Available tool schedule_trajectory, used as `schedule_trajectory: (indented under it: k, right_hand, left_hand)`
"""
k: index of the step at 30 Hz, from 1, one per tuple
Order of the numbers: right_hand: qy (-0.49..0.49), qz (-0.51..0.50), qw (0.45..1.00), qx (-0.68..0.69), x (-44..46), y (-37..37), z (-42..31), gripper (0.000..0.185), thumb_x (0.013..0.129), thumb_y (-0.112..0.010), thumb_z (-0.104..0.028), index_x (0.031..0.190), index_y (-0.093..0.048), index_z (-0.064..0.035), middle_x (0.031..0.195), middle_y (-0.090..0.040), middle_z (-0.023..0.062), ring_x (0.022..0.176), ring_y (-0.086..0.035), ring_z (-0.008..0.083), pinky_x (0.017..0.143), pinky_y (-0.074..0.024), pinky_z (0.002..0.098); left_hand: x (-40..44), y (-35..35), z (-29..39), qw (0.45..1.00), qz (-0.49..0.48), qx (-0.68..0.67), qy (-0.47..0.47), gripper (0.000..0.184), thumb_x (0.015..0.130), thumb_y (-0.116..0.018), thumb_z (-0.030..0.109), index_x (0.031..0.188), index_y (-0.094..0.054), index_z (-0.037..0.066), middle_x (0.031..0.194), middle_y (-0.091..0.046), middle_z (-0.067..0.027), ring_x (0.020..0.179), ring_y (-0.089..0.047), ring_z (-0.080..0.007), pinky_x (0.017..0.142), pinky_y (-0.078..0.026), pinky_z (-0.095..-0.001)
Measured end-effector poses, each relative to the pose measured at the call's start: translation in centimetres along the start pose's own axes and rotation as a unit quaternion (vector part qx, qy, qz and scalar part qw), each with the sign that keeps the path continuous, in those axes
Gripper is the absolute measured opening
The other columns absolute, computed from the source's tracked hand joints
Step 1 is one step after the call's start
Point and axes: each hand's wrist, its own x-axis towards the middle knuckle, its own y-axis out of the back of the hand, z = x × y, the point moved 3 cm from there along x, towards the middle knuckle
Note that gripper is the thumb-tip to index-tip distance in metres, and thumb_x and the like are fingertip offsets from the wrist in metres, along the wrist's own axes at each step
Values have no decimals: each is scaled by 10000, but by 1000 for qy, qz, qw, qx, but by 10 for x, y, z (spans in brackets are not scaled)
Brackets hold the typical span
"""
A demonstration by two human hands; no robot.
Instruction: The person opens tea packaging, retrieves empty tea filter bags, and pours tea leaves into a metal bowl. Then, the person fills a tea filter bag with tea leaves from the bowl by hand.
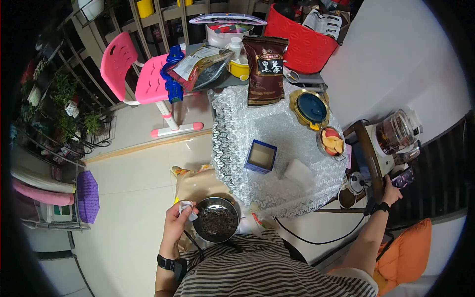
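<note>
My left hand (174, 222) is closed on a crumpled white tissue (188, 210), just left of a round dark metal pan (236, 214). Loose dark tea leaves (216, 222) cover the pan's bottom. Far to the right, my right hand (392, 194) grips a phone with a dark patterned case (403, 178) beside the side stand; its fingers are partly hidden. On the table, an open blue box (259, 171) stands near a white folded tissue (298, 172). A tall brown tea bag (264, 74) is upright at the table's back.
A bowl of cut apple (330, 142) and a dark-lidded dish (311, 107) sit at the table's right. Beyond them, a glass kettle (393, 133) stands on the side stand. A black cable (321, 242) hangs between stand and table. A pink chair (153, 79) is at back left.
</note>
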Motion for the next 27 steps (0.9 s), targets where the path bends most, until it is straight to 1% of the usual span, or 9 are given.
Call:
schedule_trajectory:
  k: [2, 5, 11, 12, 15, 18, 24, 27]
  right_hand:
    - [-5, 17, 1000, -22, -3, 1, -3, 1259, 512, -838, -666, 1243, -258, 178, 1294, -494, 333, 1214, -529, 387, 1007, -440, 393]
    - [5, 25, 999, -36, -3, 1, -2, 1247, 505, -832, -682, 1226, -280, 173, 1282, -501, 332, 1198, -542, 383, 996, -450, 398]
    - [-9, 27, 999, -34, -11, 5, -4, 1249, 491, -839, -686, 1222, -291, 166, 1264, -526, 312, 1179, -557, 377, 988, -457, 402]
    - [-1, 44, 998, -33, -9, 3, -3, 1258, 484, -841, -688, 1220, -290, 171, 1262, -533, 303, 1175, -560, 376, 988, -458, 397]
    - [7, 49, 998, -30, -8, 4, -2, 1277, 476, -835, -702, 1217, -285, 180, 1263, -531, 306, 1177, -559, 377, 986, -460, 390]
    - [-27, 62, 997, -37, -11, 6, -4, 1291, 468, -829, -718, 1212, -291, 190, 1257, -530, 314, 1179, -558, 378, 986, -460, 385]
    - [-14, 51, 998, -43, -11, 4, -2, 1297, 457, -818, -738, 1206, -312, 193, 1246, -530, 320, 1181, -555, 378, 988, -459, 389]
    - [-9, 65, 996, -52, -22, 13, -9, 1295, 466, -810, -744, 1207, -311, 193, 1242, -526, 323, 1183, -545, 398, 993, -454, 409]
  left_hand:
    - [1, 1, 0, 1000, -3, -1, -1, 212, 970, -560, 124, 1110, -642, -11, 881, -680, -39, 835, -605, -117, 808, -466, -263]
    - [1, 1, -1, 1000, -7, 3, -2, 214, 970, -561, 130, 1111, -643, -8, 882, -680, -37, 834, -605, -115, 804, -465, -260]
    - [2, -2, -1, 1000, -19, 9, -1, 219, 973, -561, 146, 1110, -646, -2, 879, -679, -37, 829, -606, -110, 783, -464, -249]
    - [1, -2, 0, 1000, -15, 15, -1, 215, 973, -560, 144, 1105, -647, -2, 878, -680, -39, 829, -608, -111, 781, -467, -251]
    - [0, -3, 1, 1000, -10, 15, -2, 210, 972, -561, 141, 1099, -650, -1, 875, -680, -43, 825, -612, -113, 780, -471, -256]
    - [-1, -1, 3, 1000, 0, 9, -3, 208, 970, -563, 139, 1098, -651, -1, 872, -681, -45, 821, -616, -117, 779, -475, -261]
    - [0, 1, -2, 1000, 6, 10, 2, 214, 967, -568, 140, 1101, -650, -5, 868, -684, -50, 824, -621, -122, 783, -479, -263]
    - [1, 1, -1, 1000, 4, 12, -2, 217, 968, -567, 142, 1103, -649, -7, 870, -685, -50, 827, -621, -122, 788, -478, -262]
